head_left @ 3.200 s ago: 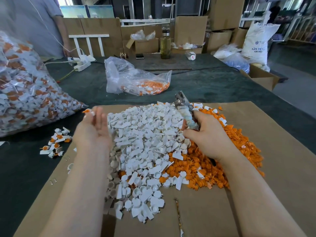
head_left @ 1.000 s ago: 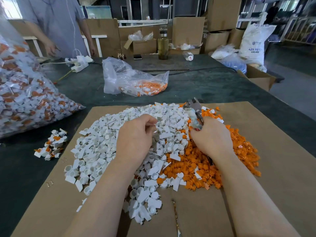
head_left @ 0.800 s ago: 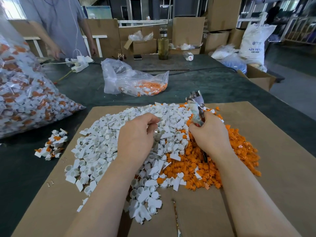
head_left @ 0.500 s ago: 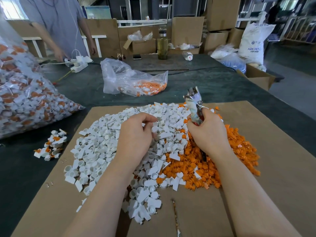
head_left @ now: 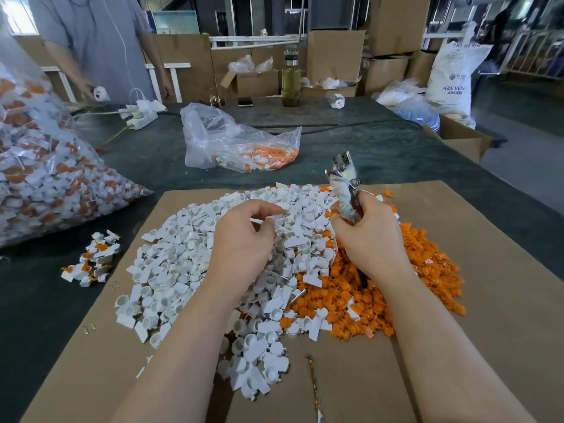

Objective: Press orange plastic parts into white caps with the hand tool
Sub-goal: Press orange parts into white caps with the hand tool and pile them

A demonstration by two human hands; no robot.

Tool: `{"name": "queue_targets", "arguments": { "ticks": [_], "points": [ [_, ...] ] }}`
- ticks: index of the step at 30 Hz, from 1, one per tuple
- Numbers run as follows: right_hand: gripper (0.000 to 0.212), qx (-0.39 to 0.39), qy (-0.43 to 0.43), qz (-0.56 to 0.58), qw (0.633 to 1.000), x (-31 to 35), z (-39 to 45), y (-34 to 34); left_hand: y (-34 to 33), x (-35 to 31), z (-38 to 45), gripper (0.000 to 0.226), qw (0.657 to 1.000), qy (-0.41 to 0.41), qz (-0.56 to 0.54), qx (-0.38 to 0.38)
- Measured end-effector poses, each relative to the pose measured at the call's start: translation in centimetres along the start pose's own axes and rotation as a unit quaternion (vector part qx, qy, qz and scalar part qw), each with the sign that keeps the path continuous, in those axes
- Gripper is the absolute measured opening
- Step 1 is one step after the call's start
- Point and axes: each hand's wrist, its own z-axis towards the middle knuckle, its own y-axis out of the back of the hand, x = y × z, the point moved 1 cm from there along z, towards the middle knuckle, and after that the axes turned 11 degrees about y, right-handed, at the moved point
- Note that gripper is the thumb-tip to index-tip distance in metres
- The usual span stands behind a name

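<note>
A heap of white caps (head_left: 183, 270) covers the left and middle of a cardboard sheet (head_left: 488, 300); a heap of orange plastic parts (head_left: 427, 270) lies to its right. My left hand (head_left: 241, 242) hovers over the white heap with fingers curled, pinching a small white cap at the fingertips. My right hand (head_left: 369, 239) grips the handles of the metal hand tool (head_left: 343, 181), whose jaws point up and away above the heaps. The two hands are a short gap apart.
A big clear bag of assembled caps (head_left: 45, 178) lies at the left, with a small pile of finished pieces (head_left: 91, 257) beside it. A smaller bag (head_left: 238, 145) sits behind the heaps. A person (head_left: 97, 47) stands at the far left; boxes and a bottle (head_left: 291, 77) line the back.
My left hand came from the left edge onto the white heap and picked up a cap. My right hand lifted the tool more upright; the person at the back shifted.
</note>
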Motion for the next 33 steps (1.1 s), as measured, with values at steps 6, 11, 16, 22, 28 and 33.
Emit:
{"name": "queue_targets", "arguments": {
  "ticks": [6,11,16,22,28,33],
  "points": [
    [0.015,0.001,-0.005,0.006,1.000,0.4,0.0,0.0,-0.1,0.1,0.1,0.028,1.000,-0.014,0.011,-0.020],
    [0.017,-0.003,-0.006,0.008,1.000,0.5,0.0,0.0,0.1,-0.2,-0.1,0.036,1.000,-0.006,-0.008,-0.008],
    [0.019,-0.012,-0.001,0.027,1.000,0.6,0.0,0.0,-0.3,-0.4,-0.4,0.028,1.000,-0.004,-0.001,-0.001],
    [0.018,-0.036,0.020,0.043,0.998,0.8,-0.1,-0.2,-0.4,-0.6,-0.4,0.011,1.000,0.001,-0.013,-0.019],
    [0.020,-0.049,0.044,0.057,0.996,1.2,-0.2,-0.6,-0.4,-0.8,-0.6,0.021,0.997,0.008,-0.054,-0.047],
    [0.015,-0.039,0.062,0.078,0.994,1.8,-0.4,-1.0,-0.7,-0.9,-0.6,0.022,0.994,0.043,-0.094,-0.035]
  ]
}}
